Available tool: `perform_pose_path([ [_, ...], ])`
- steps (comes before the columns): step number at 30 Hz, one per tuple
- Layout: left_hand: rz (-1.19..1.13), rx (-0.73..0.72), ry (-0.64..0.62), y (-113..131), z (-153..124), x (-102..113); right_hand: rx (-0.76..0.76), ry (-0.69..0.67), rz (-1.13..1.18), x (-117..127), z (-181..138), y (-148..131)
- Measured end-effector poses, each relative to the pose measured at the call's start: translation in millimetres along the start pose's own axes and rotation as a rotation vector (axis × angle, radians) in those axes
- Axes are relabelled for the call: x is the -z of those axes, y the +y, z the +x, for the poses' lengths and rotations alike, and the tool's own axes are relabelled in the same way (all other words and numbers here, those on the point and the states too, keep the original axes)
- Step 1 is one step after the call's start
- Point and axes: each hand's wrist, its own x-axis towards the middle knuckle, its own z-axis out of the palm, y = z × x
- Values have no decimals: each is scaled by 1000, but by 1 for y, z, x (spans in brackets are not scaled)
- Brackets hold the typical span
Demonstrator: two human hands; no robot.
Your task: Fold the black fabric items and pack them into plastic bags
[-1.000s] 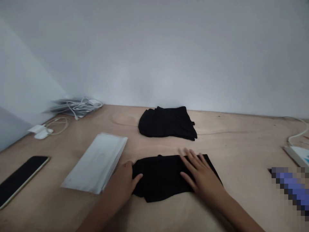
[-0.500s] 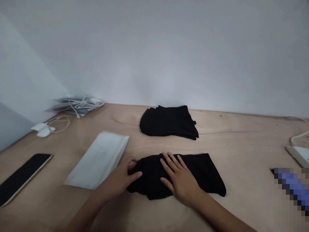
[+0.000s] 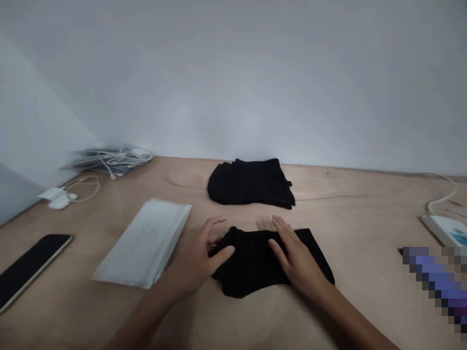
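Note:
A folded black cloth (image 3: 255, 265) lies on the wooden table (image 3: 346, 228) right in front of me. My left hand (image 3: 200, 260) rests at its left edge, fingers spread and thumb lying on the fabric. My right hand (image 3: 297, 260) lies flat on the cloth's right half with fingers stretched out. Neither hand grips anything. A second folded black cloth (image 3: 251, 183) sits farther back near the wall, apart from both hands.
A stack of white flat packets (image 3: 146, 241) lies just left of my left hand. A black phone (image 3: 31, 269) is at the far left edge. White cables and adapters (image 3: 109, 160) lie at the back left. A white device with a cord (image 3: 443, 228) sits at the right.
The near cloth has become narrower, its left side brought inward. My left hand moved right with it. My right hand shifted right across the cloth.

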Motion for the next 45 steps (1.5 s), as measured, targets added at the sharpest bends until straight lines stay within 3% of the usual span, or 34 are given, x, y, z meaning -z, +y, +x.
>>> perform_pose_path([
  [4, -78, -165, -179, -5, 7, -49, -56, 135, -1, 16, -18, 15],
  [6, -36, -258, -176, -11, 12, -65, 16, 153, -18, 15, -29, 15],
  [8, 155, -424, -94, -17, 21, -69, 151, 140, -47, 10, -38, 11],
  [12, 689, -679, -31, -22, 37, -52, 350, 20, -167, -2, -46, 3],
  [16, 941, -652, -5, -29, 25, -42, 390, -29, -253, 5, -48, -3],
  [19, 989, -572, 142, -48, -7, -53, 530, -47, -211, 17, -55, -10],
  [21, 979, -521, 248, -67, -31, -62, 650, -142, -192, 21, -62, -13],
  [23, 934, -507, 272, -84, -50, -68, 696, -228, -200, 19, -70, -13],
  [27, 826, -672, 131, -95, -60, -62, 621, -339, -125, 14, -79, -5],
  [31, 808, -947, 16, -83, -44, -47, 475, -396, -4, 17, -77, -2],
  [34, 790, -1021, 1, -76, -31, -42, 512, -390, 3, 18, -73, -3],
  [39, 694, -909, -142, -68, -34, -36, 568, -309, 8, 24, -71, -9],
  [45, 464, -598, -37, -52, -32, -32, 166, -185, 336, 45, -62, -20],
])
